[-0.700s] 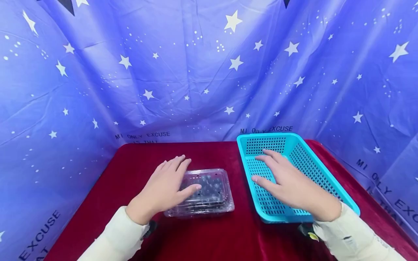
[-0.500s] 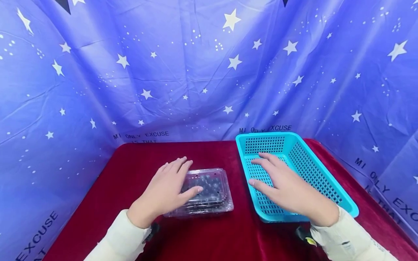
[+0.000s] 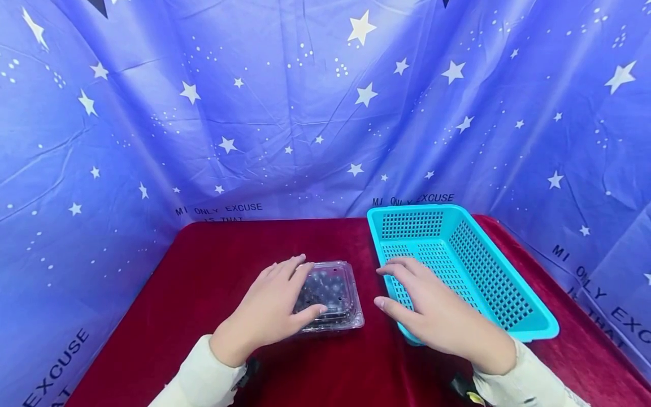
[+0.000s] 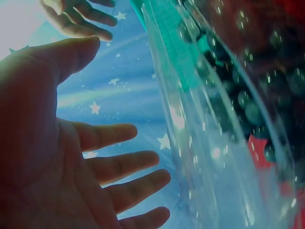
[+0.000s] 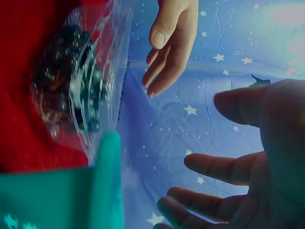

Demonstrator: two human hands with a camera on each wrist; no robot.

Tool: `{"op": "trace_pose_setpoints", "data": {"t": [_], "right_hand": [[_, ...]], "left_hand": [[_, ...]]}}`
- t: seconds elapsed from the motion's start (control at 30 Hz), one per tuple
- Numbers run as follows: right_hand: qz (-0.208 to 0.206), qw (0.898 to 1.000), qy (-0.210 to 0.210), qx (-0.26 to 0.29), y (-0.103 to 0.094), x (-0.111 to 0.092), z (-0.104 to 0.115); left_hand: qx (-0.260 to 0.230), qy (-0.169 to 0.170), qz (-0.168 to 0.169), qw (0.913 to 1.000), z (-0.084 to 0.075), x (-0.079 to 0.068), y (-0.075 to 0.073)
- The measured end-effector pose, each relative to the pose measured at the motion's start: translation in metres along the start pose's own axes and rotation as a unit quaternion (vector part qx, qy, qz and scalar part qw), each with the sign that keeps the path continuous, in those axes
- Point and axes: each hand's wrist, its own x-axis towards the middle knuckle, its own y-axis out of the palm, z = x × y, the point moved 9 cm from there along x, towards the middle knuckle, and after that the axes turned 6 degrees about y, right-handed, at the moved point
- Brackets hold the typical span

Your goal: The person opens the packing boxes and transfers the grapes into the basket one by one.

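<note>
A clear plastic clamshell box (image 3: pixel 330 288) of dark round fruit, like blueberries or grapes, sits lid-down on the red cloth. My left hand (image 3: pixel 269 305) hovers over its left part with fingers spread, hiding that side; in the left wrist view the fingers (image 4: pixel 128 167) stand apart from the box wall (image 4: pixel 176 119). My right hand (image 3: pixel 432 311) is held above the near left rim of the turquoise basket (image 3: pixel 519 271), fingers extended toward the box. Nothing lies in the right hand's grasp, as the right wrist view shows with its fingers (image 5: pixel 219 167) spread.
The perforated basket stands on the right of the red-covered table (image 3: pixel 203 271), a short gap from the box. A blue starry curtain (image 3: pixel 285 113) hangs behind the table and along both sides.
My right hand has moved left and nearer, from over the basket's inside to its left rim. My left hand has shifted slightly right over the box. The box and basket have stayed put.
</note>
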Motion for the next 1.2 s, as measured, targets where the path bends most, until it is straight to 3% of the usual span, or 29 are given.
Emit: {"op": "trace_pose_setpoints", "data": {"t": [0.3, 0.8, 1.2], "right_hand": [[-0.018, 1.000, -0.018, 0.009, 0.010, -0.008, 0.014], [0.012, 0.999, -0.023, 0.019, 0.041, -0.019, 0.032], [0.043, 0.991, -0.062, 0.111, 0.065, -0.025, 0.040]], "left_hand": [[-0.010, 0.031, -0.012, 0.9994, -0.014, 0.001, 0.006], [-0.003, 0.054, -0.001, 0.9985, -0.025, 0.003, 0.019], [-0.005, 0.066, 0.012, 0.9977, -0.031, 0.004, 0.029]]}}
